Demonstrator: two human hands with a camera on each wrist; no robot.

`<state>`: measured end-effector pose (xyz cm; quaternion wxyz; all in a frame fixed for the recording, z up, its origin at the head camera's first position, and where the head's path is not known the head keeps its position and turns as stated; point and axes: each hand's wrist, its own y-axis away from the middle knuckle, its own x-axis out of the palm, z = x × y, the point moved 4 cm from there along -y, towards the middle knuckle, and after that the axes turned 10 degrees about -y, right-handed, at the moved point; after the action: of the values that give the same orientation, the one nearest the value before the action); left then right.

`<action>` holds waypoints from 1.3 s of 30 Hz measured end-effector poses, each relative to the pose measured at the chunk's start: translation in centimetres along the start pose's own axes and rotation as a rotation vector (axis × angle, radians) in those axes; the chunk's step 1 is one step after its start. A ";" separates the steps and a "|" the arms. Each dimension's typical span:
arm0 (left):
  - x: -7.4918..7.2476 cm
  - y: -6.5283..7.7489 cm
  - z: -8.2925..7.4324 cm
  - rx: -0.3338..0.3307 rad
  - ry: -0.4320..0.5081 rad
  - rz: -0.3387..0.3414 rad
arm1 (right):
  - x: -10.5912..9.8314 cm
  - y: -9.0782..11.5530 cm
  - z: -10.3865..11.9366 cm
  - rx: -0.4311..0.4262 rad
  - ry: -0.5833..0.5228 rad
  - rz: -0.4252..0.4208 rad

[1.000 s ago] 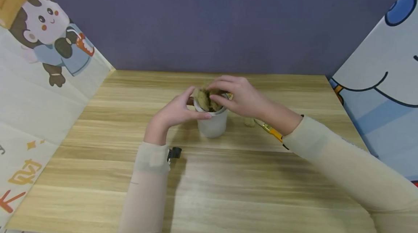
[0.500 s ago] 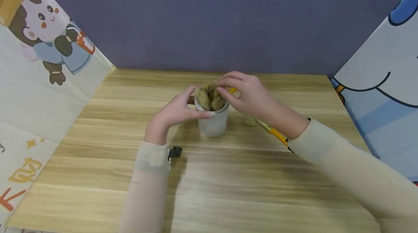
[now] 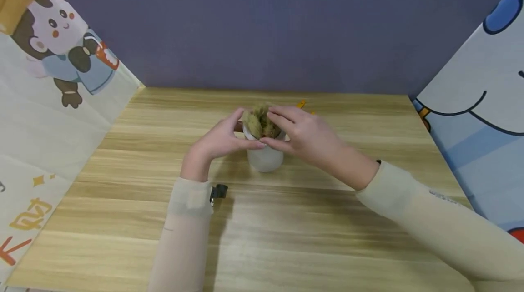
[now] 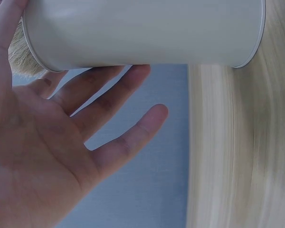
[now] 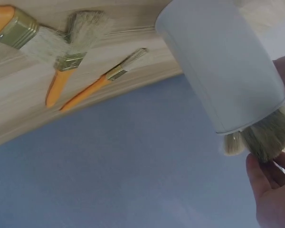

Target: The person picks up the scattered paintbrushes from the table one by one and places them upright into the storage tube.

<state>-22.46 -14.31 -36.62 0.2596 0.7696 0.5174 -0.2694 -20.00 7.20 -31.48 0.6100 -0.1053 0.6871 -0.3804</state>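
A white cylindrical canister [image 3: 265,160] stands upright on the table, with paintbrush bristles [image 3: 254,125] sticking up out of its mouth. My left hand [image 3: 217,141] holds the canister near the rim, thumb on the near side and fingers around the far side. In the left wrist view two fingertips rest along the canister wall [image 4: 147,33], while the little finger stands away from it. My right hand [image 3: 313,136] cups the other side of the mouth, its thumb beside the left thumb. Its fingertips [image 5: 254,166] touch the tan bristles [image 5: 267,135] in the right wrist view.
Behind the right hand lie loose paintbrushes with orange handles [image 3: 301,103]. The right wrist view shows a wide brush [image 5: 88,31], a thin brush [image 5: 92,91] and another wide one [image 5: 19,28] on the wooden table. A blue-grey wall [image 3: 270,28] rises behind.
My right hand drew back to the right from the bristles, then came in lower and closer around the canister's mouth, covering the brush at right. The left hand stayed put.
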 end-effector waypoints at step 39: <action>0.2 -0.3 0.0 -0.065 -0.046 0.013 | 0.8 0.2 -6.5 0.113 -0.619 -0.114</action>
<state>-22.63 -14.07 -36.82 0.2982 0.7577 0.5148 -0.2681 -26.09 9.44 -32.40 0.7727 -0.2203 0.4396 -0.4015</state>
